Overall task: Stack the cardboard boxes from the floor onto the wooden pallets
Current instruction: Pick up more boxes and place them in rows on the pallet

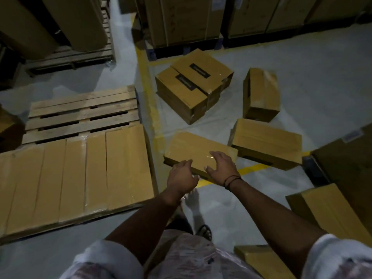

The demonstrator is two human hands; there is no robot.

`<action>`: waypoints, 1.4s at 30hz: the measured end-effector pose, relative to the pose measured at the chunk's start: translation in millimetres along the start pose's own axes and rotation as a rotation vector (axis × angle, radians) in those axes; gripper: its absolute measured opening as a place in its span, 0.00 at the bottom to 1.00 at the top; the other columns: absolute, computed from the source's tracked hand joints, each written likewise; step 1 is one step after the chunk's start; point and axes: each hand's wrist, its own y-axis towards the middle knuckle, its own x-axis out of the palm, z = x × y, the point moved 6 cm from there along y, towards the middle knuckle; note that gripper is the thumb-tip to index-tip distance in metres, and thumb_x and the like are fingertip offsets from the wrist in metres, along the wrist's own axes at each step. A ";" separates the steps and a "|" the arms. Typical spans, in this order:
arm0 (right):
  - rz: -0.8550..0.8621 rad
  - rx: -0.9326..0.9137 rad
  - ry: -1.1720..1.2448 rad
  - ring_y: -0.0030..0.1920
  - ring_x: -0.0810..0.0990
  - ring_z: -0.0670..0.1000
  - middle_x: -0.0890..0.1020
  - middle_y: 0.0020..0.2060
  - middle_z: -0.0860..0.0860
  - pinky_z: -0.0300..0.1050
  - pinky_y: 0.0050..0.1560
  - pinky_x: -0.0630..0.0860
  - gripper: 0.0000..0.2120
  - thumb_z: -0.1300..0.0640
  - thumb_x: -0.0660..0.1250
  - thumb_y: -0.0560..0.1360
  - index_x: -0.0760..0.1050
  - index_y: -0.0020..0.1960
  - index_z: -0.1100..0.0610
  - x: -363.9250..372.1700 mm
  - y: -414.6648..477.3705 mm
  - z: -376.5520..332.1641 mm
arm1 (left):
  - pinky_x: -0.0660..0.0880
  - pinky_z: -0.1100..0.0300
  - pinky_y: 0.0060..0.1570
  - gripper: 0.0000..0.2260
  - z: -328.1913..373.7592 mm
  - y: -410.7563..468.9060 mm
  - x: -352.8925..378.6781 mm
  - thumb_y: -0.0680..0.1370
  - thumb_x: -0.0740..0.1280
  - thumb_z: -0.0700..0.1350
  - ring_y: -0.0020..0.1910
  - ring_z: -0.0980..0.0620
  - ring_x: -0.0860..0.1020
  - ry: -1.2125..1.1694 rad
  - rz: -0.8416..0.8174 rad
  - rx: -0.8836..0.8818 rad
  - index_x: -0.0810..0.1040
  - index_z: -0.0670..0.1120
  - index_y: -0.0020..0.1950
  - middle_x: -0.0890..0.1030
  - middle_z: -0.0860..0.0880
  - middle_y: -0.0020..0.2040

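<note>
**Legible text:** none. Two black rectangular labels carry pale lettering that is too small and blurred to read. One label (186, 82) lies on top of the left box (177, 95) of a side-by-side pair on the floor (302, 57). The other label (199, 70) lies on top of the right box (216, 64). This pair stands beyond the flat box (193, 148) nearest the viewer. A pale label (351, 135) with faint, unreadable print sits on the large carton (346, 168) at the right edge. Yellow painted lines mark the floor: one line (150, 93) runs beside the wooden pallet (80, 109), and a second line (253, 169) runs crosswise by the flat box.
</note>
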 end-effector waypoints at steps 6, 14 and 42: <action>-0.104 -0.005 -0.068 0.75 0.63 0.58 0.66 0.76 0.52 0.56 0.72 0.66 0.33 0.43 0.68 0.77 0.63 0.79 0.50 -4.7 62.2 24.4 | 0.69 0.47 0.71 0.34 -5.1 68.3 10.4 0.78 0.69 0.56 0.74 0.40 0.68 -0.088 -0.081 -0.118 0.63 0.46 0.81 0.70 0.43 0.76; -0.206 -0.048 -0.244 0.75 0.63 0.58 0.66 0.77 0.52 0.57 0.73 0.66 0.34 0.41 0.66 0.77 0.61 0.79 0.49 -50.5 184.8 44.4 | 0.75 0.47 0.64 0.31 -3.2 181.9 9.3 0.78 0.69 0.54 0.67 0.41 0.76 -0.180 -0.154 -0.265 0.66 0.46 0.78 0.74 0.43 0.71; -0.723 -0.503 -0.522 0.76 0.60 0.62 0.42 0.81 0.50 0.61 0.73 0.65 0.41 0.38 0.69 0.75 0.53 0.81 0.45 266.4 564.1 253.7 | 0.64 0.44 0.71 0.41 -106.0 438.8 366.4 0.81 0.65 0.63 0.79 0.32 0.56 -0.503 0.090 -1.212 0.45 0.53 0.85 0.50 0.32 0.82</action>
